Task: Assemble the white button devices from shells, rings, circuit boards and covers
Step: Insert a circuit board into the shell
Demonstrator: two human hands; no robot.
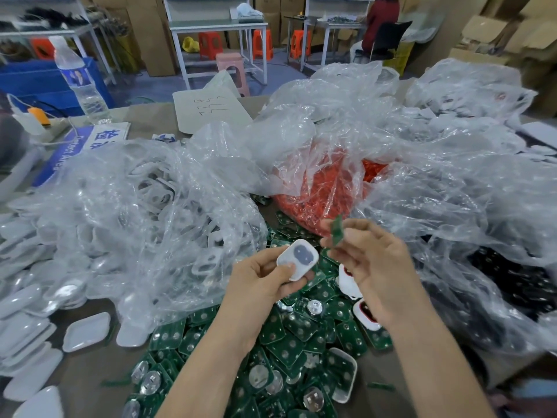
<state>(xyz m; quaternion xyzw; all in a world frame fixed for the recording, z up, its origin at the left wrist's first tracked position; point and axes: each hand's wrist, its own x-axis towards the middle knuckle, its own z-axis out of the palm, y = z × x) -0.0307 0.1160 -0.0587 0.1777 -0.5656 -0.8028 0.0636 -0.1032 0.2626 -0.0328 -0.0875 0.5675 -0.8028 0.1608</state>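
Holding white shell [297,260] in left grip [262,282] above the counter's [84,369] board pile [277,342], pinching green circuit board [337,231] in right grip [372,262] just beside it (probably lining up for insertion).

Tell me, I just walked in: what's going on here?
A person is assembling. The left hand holds a white rounded plastic shell; the right hand pinches a small green circuit board beside it, not yet fitted. A heap of green boards lies beneath, clear plastic bags of parts behind.
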